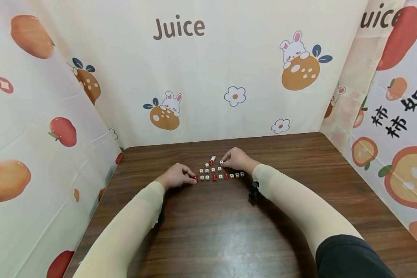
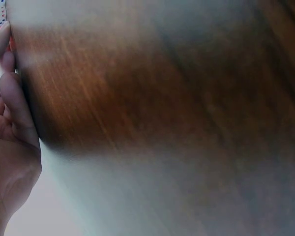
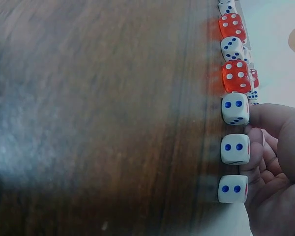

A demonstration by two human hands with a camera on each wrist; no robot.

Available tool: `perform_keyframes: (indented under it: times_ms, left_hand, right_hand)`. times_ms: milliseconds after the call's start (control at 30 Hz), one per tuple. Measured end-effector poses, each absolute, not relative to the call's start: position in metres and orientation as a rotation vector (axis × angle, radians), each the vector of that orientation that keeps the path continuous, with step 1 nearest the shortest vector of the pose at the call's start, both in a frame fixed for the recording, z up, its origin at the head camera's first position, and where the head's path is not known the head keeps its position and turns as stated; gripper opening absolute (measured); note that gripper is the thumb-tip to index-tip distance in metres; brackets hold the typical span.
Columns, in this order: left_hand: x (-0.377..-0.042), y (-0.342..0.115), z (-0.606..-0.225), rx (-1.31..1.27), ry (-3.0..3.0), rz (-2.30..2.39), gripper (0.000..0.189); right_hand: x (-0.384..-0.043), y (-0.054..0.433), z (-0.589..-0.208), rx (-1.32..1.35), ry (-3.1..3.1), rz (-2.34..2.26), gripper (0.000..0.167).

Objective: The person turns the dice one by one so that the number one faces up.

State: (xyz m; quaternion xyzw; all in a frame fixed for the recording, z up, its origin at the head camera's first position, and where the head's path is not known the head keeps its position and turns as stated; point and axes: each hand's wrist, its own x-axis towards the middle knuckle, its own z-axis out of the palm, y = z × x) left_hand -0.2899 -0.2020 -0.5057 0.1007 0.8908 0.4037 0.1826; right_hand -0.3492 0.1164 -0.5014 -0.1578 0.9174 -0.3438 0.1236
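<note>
My left hand (image 1: pixel 177 176) pinches a red die (image 1: pixel 196 178) at the left end of the front row of dice. In the left wrist view only a sliver of red shows by the fingertips of the left hand (image 2: pixel 12 103). Farther back, my right hand (image 1: pixel 239 158) pinches a white die (image 1: pixel 221 162) between thumb and fingertips. That die is hidden in the right wrist view, where the right hand (image 3: pixel 280 152) lies behind a white front-row die (image 3: pixel 235 109) and its neighbours.
The front row mixes white dice with a red die (image 1: pixel 214 177) and another red die (image 1: pixel 226 176). Behind it runs a shorter row of white dice (image 1: pixel 207 171). Farther back, a red die (image 1: pixel 211 162) touches white ones. A patterned curtain (image 1: pixel 208 116) borders the wooden table (image 1: pixel 208 231).
</note>
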Motion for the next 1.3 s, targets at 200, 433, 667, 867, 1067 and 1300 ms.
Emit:
perform_keyframes:
  times_ms: [200, 433, 667, 867, 1067, 1300]
  left_hand:
    - [-0.288, -0.202, -0.505, 0.286, 2.495, 1.172, 0.015]
    - [-0.290, -0.201, -0.506, 0.281, 2.501, 1.147, 0.013]
    - [-0.290, -0.200, -0.504, 0.294, 2.502, 1.128, 0.013]
    - [-0.290, -0.200, -0.504, 0.288, 2.495, 1.138, 0.012]
    - [-0.290, -0.201, -0.505, 0.280, 2.494, 1.148, 0.012]
    - [-0.289, -0.201, -0.504, 0.273, 2.500, 1.150, 0.012]
  right_hand:
    - [-0.346, 0.116, -0.500, -0.424, 2.686, -1.008, 0.016]
    - [-0.346, 0.119, -0.501, -0.378, 2.665, -1.041, 0.016]
    - [-0.343, 0.126, -0.503, -0.369, 2.659, -1.075, 0.018]
    - [-0.341, 0.131, -0.505, -0.368, 2.648, -1.098, 0.017]
    - [-0.341, 0.136, -0.504, -0.407, 2.629, -1.099, 0.015]
    - [-0.342, 0.144, -0.504, -0.511, 2.593, -1.074, 0.012]
